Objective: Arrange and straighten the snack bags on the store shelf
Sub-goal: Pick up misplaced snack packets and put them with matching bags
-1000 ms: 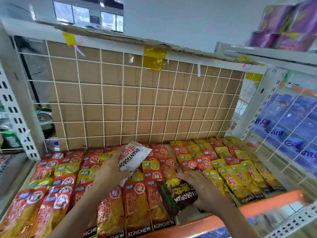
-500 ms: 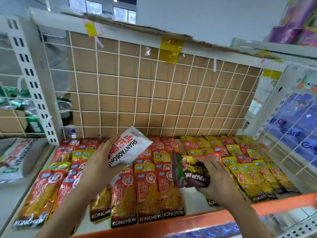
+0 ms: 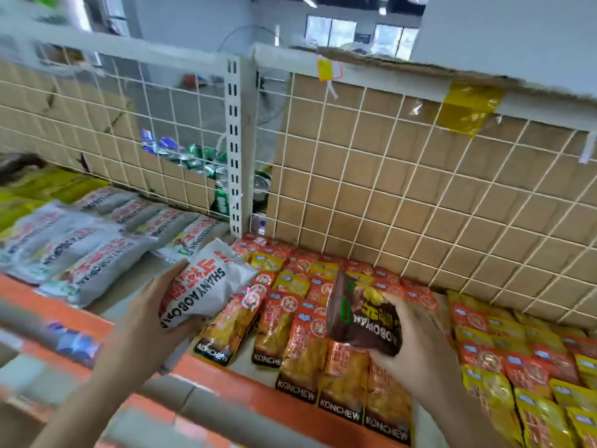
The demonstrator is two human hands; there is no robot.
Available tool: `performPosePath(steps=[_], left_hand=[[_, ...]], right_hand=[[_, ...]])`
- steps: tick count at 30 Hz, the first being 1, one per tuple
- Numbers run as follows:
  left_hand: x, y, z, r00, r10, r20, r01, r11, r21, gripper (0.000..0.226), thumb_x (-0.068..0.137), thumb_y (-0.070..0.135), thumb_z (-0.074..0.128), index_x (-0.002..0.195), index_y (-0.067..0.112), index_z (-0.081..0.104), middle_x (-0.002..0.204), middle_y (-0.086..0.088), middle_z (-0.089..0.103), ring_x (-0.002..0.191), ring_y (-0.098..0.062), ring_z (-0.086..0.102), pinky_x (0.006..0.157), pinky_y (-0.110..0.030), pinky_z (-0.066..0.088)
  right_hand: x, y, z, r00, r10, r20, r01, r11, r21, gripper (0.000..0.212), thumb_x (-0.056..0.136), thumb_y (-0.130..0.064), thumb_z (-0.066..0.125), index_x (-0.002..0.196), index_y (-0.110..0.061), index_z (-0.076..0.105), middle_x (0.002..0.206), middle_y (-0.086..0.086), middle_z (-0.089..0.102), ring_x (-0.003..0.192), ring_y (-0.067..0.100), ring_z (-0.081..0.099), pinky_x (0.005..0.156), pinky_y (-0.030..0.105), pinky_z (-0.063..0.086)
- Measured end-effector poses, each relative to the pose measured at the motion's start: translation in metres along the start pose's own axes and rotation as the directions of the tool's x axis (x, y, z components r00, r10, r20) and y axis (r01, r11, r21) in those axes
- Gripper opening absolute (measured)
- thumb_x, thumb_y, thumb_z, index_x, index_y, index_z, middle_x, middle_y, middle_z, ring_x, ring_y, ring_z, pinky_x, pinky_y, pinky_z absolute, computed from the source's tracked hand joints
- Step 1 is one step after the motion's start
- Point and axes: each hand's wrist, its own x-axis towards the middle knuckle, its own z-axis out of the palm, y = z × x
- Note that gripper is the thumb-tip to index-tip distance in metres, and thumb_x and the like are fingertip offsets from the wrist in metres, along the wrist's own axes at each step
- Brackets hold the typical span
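White SHANYAOBOPIAN bag clamped in left hand; dark brown bag, same label partly visible, clamped in right hand. Both held above KONCHEW packs on orange-edged shelf. Wire grid, cardboard-backed. Left section blurred, probably more white bags.

This is a shop. A white metal store shelf with an orange front edge carries many identical packets laid in rows: red-and-orange "KONCHEW" snack bags, yellow snack packets to the right, and grey-white "SHANYAOBOPIAN" snack bags in the bay to the left. A slotted white metal upright divides the bays, and a white wire grid backed with brown cardboard closes the rear. Behind the grid, green drink cans stand stacked.
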Motion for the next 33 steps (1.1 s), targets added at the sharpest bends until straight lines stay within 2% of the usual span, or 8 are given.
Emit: performPosePath(steps=[6, 8, 10, 12, 15, 21, 29, 33], left_hand=[[-0.053, -0.025, -0.048, 0.981, -0.155, -0.119, 0.155, 0.988, -0.014, 0.081, 0.061, 0.027, 0.083, 0.114, 0.065, 0.036, 0.113, -0.004, 0.063, 0.086, -0.024, 0.062, 0.068, -0.04, 0.049], [-0.07, -0.028, -0.061, 0.971, -0.202, -0.126, 0.199, 0.979, -0.036, 0.071, 0.062, 0.042, 0.077, 0.119, 0.057, 0.037, 0.12, -0.002, 0.06, 0.096, -0.019, 0.059, 0.085, -0.022, 0.048], [-0.081, -0.03, -0.071, 0.958, -0.244, -0.147, 0.246, 0.969, -0.005, 0.069, 0.062, 0.051, 0.073, 0.12, 0.05, 0.036, 0.116, -0.001, 0.057, 0.097, -0.019, 0.052, 0.079, 0.0, 0.038], [-0.089, -0.038, -0.08, 0.941, -0.288, -0.178, 0.29, 0.957, -0.015, 0.079, 0.05, 0.06, 0.072, 0.121, 0.06, 0.035, 0.1, -0.002, 0.061, 0.087, -0.025, 0.057, 0.076, -0.018, 0.049], [-0.091, -0.057, -0.093, 0.926, -0.293, -0.239, 0.308, 0.951, 0.028, 0.077, 0.049, 0.054, 0.067, 0.114, 0.073, 0.029, 0.108, 0.004, 0.062, 0.097, -0.024, 0.059, 0.081, -0.047, 0.05], [-0.051, -0.087, -0.099, 0.954, -0.248, -0.165, 0.27, 0.955, 0.124, 0.083, 0.065, 0.016, 0.082, 0.131, 0.041, 0.04, 0.118, 0.001, 0.057, 0.1, -0.02, 0.058, 0.079, -0.041, 0.047], [0.036, -0.112, -0.081, 0.994, -0.102, 0.038, 0.097, 0.989, 0.115, 0.08, 0.064, 0.041, 0.068, 0.138, 0.029, 0.037, 0.13, 0.001, 0.049, 0.114, -0.021, 0.051, 0.087, -0.034, 0.044], [0.068, -0.118, -0.068, 0.992, -0.078, 0.104, 0.057, 0.98, 0.193, 0.074, 0.077, 0.03, 0.068, 0.141, 0.03, 0.032, 0.129, -0.003, 0.049, 0.114, -0.025, 0.049, 0.088, -0.037, 0.044]], right_hand=[[0.014, -0.036, 0.015, 0.982, -0.179, 0.055, 0.173, 0.981, 0.087, 0.078, 0.071, -0.036, 0.076, 0.137, -0.026, 0.035, 0.13, -0.004, 0.048, 0.124, 0.017, 0.041, 0.104, 0.029, 0.028], [0.019, -0.048, 0.025, 0.969, -0.235, 0.078, 0.227, 0.969, 0.099, 0.08, 0.069, -0.036, 0.077, 0.137, -0.025, 0.037, 0.131, -0.003, 0.049, 0.125, 0.018, 0.041, 0.105, 0.031, 0.028], [0.023, -0.061, 0.033, 0.956, -0.28, 0.088, 0.271, 0.958, 0.098, 0.082, 0.065, -0.037, 0.08, 0.136, -0.022, 0.041, 0.13, -0.001, 0.051, 0.125, 0.021, 0.043, 0.106, 0.034, 0.028], [0.027, -0.074, 0.039, 0.949, -0.291, 0.117, 0.279, 0.954, 0.11, 0.082, 0.062, -0.036, 0.082, 0.133, -0.018, 0.045, 0.124, 0.002, 0.055, 0.121, 0.025, 0.047, 0.104, 0.037, 0.03], [0.033, -0.089, 0.054, 0.942, -0.316, 0.115, 0.306, 0.947, 0.097, 0.081, 0.056, -0.034, 0.086, 0.127, -0.014, 0.052, 0.113, 0.005, 0.062, 0.108, 0.029, 0.056, 0.095, 0.045, 0.04], [0.05, -0.132, 0.074, 0.95, -0.295, 0.099, 0.288, 0.954, 0.078, 0.08, 0.065, -0.037, 0.08, 0.134, -0.022, 0.044, 0.124, -0.001, 0.056, 0.118, 0.022, 0.05, 0.101, 0.039, 0.037], [0.068, -0.179, 0.097, 0.981, -0.171, 0.092, 0.169, 0.985, 0.027, 0.081, 0.072, -0.043, 0.073, 0.139, -0.027, 0.032, 0.131, -0.005, 0.046, 0.123, 0.015, 0.04, 0.104, 0.029, 0.028], [0.076, -0.196, 0.106, 0.995, -0.088, 0.053, 0.087, 0.996, 0.003, 0.082, 0.07, -0.042, 0.075, 0.139, -0.025, 0.034, 0.133, -0.002, 0.047, 0.124, 0.018, 0.041, 0.105, 0.032, 0.028]])
